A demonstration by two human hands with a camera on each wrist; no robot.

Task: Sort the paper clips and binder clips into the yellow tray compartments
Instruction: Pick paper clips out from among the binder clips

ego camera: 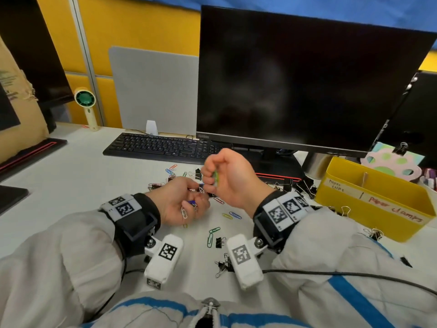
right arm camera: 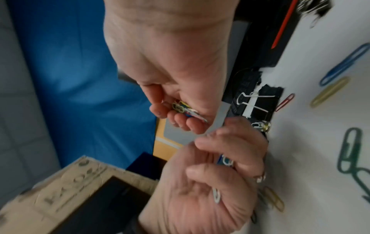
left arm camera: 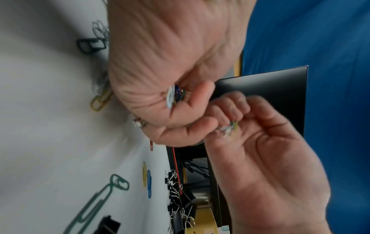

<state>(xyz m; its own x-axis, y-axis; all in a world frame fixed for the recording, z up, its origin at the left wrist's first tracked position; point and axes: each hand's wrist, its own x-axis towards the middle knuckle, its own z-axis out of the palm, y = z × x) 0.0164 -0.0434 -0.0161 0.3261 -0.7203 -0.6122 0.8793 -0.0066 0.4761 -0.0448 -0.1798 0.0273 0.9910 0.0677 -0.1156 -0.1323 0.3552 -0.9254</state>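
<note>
A small bunch of paper clips [ego camera: 215,179] is gripped in the curled fingers of the right hand [ego camera: 228,176], raised above the worktop [ego camera: 71,185]. More clips [ego camera: 186,209] are pinched in the left hand [ego camera: 183,201], held lower, fingertips nearly touching the right. The yellow tray [ego camera: 378,200] lies off to the right, nearer the right hand, its long axis running back-left to front-right; the compartment labelled for paper clips is the far one. Loose clips are left scattered between.

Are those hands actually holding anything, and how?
Yes. The left hand cups several paper clips in its curled fingers; the right hand clutches a few more in its fist. Exact grip points are hidden.
</note>
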